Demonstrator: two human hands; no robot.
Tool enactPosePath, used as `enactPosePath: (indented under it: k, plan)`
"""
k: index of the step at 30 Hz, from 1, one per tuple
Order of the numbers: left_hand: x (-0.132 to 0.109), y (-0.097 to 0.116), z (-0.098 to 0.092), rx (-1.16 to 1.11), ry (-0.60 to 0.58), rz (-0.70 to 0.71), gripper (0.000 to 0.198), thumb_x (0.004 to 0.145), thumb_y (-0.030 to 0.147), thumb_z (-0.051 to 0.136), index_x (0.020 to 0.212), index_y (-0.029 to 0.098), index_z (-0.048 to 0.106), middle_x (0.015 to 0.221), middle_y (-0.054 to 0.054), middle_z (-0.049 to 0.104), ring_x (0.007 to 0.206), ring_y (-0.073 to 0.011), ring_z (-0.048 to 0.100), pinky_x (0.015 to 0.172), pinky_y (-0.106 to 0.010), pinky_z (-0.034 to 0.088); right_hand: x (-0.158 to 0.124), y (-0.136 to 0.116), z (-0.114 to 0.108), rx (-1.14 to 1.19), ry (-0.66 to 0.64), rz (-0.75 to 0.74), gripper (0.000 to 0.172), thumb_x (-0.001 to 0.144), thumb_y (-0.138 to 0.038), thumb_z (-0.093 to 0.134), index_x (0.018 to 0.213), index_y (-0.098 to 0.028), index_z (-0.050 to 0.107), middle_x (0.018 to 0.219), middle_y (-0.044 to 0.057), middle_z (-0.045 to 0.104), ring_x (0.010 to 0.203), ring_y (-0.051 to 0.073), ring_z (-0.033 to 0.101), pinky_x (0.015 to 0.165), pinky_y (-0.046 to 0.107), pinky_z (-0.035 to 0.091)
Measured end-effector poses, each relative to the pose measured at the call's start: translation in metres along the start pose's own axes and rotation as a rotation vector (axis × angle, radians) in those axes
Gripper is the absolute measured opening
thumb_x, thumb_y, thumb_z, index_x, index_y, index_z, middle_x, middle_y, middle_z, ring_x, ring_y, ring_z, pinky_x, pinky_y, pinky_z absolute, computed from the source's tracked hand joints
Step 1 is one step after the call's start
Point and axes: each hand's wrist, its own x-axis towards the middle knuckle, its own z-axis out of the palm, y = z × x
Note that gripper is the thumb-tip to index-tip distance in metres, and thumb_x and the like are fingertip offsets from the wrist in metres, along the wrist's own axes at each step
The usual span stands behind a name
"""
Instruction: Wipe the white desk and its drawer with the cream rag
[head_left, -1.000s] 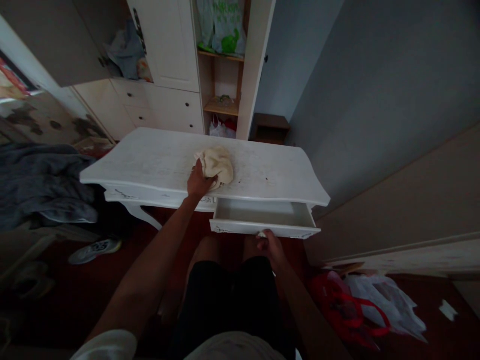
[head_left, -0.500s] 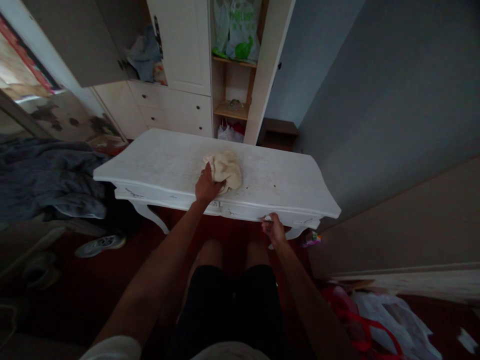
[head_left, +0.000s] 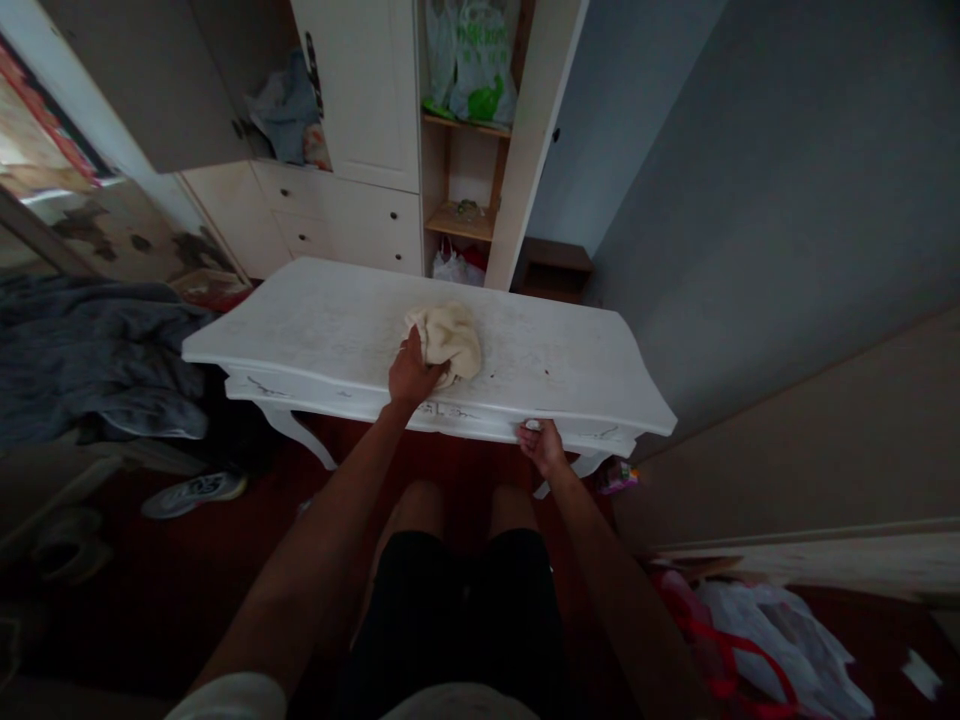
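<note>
A bunched cream cloth [head_left: 456, 340] lies on the top of a white table [head_left: 315, 310] with curved legs. My left hand [head_left: 414, 372] grips the cloth's left side and presses it onto the tabletop. Dark smudges and a few small specks mark the surface around it. Along the table's front edge, my right hand [head_left: 541, 448] has its fingers closed round a pale drawer knob [head_left: 532, 425]. The drawer front looks roughly flush with the table's front.
Behind the table stands a white wardrobe [head_left: 367, 130] with open doors and bags on its shelves. Dark clothes [head_left: 97, 350] are heaped at left, near a shoe [head_left: 195, 494]. Plastic bags [head_left: 780, 640] lie at lower right, beside a grey wall panel [head_left: 787, 200].
My right hand, on the knob, has shifted slightly toward the table, and the drawer appears pushed in a little. My left hand and the cloth have stayed in place.
</note>
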Motion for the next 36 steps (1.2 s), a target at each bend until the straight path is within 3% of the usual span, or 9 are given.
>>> enactPosePath:
  k: [4,8,11,14,16,19,24,31,36]
  plan:
    - [0.0,0.0,-0.001,-0.016,0.002,-0.004,0.093,0.077,0.046,0.066,0.154,0.015,0.023,0.144,-0.02,0.049,0.129,-0.0367,0.051,0.1,-0.047,0.046,-0.007,-0.013,-0.011,-0.074,-0.168,0.118,0.026,0.087,-0.037,0.048,0.08,-0.018,0.065,0.073,0.006,0.074,0.057,0.014,0.061,0.061,0.025,0.049]
    - [0.001,-0.001,-0.002,-0.037,-0.002,0.007,0.094,0.075,0.043,0.068,0.153,0.014,0.025,0.144,-0.02,0.05,0.13,-0.0366,0.051,0.1,-0.047,0.046,-0.022,-0.032,-0.033,-0.348,-0.309,0.217,0.042,0.087,-0.057,0.053,0.091,-0.017,0.065,0.092,0.012,0.076,0.069,0.018,0.067,0.065,0.031,0.051]
    - [0.0,-0.002,-0.003,-0.046,0.017,0.026,0.093,0.074,0.043,0.068,0.152,0.012,0.027,0.142,-0.021,0.051,0.13,-0.0366,0.051,0.1,-0.047,0.047,-0.038,-0.055,-0.054,-0.592,-0.389,0.132,0.051,0.079,-0.062,0.065,0.096,-0.015,0.068,0.089,0.015,0.076,0.063,0.017,0.065,0.058,0.027,0.046]
    - [-0.003,-0.006,-0.004,-0.076,0.058,0.062,0.091,0.072,0.04,0.067,0.15,0.01,0.032,0.141,-0.022,0.052,0.131,-0.0361,0.05,0.103,-0.047,0.045,-0.047,-0.088,-0.075,-0.64,-0.487,-0.055,0.045,0.074,-0.053,0.073,0.094,-0.013,0.072,0.077,0.011,0.075,0.057,0.015,0.061,0.053,0.025,0.043]
    - [-0.005,-0.008,-0.006,-0.131,0.087,0.076,0.089,0.071,0.037,0.066,0.149,0.012,0.033,0.144,-0.019,0.051,0.133,-0.034,0.048,0.107,-0.048,0.043,-0.044,-0.112,-0.085,-0.579,-0.413,-0.232,0.042,0.072,-0.05,0.075,0.091,-0.013,0.073,0.071,0.009,0.073,0.054,0.014,0.058,0.052,0.025,0.043]
    - [-0.016,-0.009,-0.012,-0.253,0.153,0.067,0.085,0.068,0.032,0.062,0.148,0.017,0.035,0.146,-0.014,0.05,0.135,-0.0301,0.047,0.11,-0.048,0.041,-0.028,-0.142,-0.096,-0.5,-0.135,-0.444,0.033,0.07,-0.044,0.077,0.083,-0.013,0.072,0.07,0.008,0.073,0.053,0.012,0.057,0.051,0.024,0.045]
    - [-0.071,-0.005,-0.024,-0.489,0.255,0.052,0.074,0.068,0.03,0.058,0.14,0.018,0.045,0.135,-0.01,0.06,0.125,-0.0273,0.056,0.105,-0.044,0.047,0.009,-0.169,-0.103,-0.628,0.251,-0.549,0.012,0.074,-0.027,0.069,0.074,-0.016,0.065,0.067,0.005,0.071,0.056,0.014,0.061,0.054,0.026,0.049]
    - [-0.184,-0.018,-0.011,-0.59,0.262,-0.302,0.062,0.06,0.026,0.055,0.122,0.028,0.057,0.111,-0.005,0.069,0.1,-0.0273,0.067,0.09,-0.048,0.058,0.027,-0.164,-0.08,-1.116,0.637,-0.708,0.021,0.082,-0.025,0.056,0.09,-0.018,0.074,0.085,0.011,0.074,0.076,0.022,0.066,0.065,0.03,0.044]
    - [-0.193,-0.013,0.02,-0.668,0.255,-0.304,0.053,0.065,0.026,0.058,0.118,0.027,0.058,0.111,-0.006,0.069,0.103,-0.0287,0.066,0.093,-0.05,0.055,0.023,-0.15,-0.073,-1.396,0.627,-0.779,0.025,0.087,-0.032,0.055,0.096,-0.021,0.075,0.089,0.012,0.073,0.076,0.023,0.063,0.062,0.028,0.036]
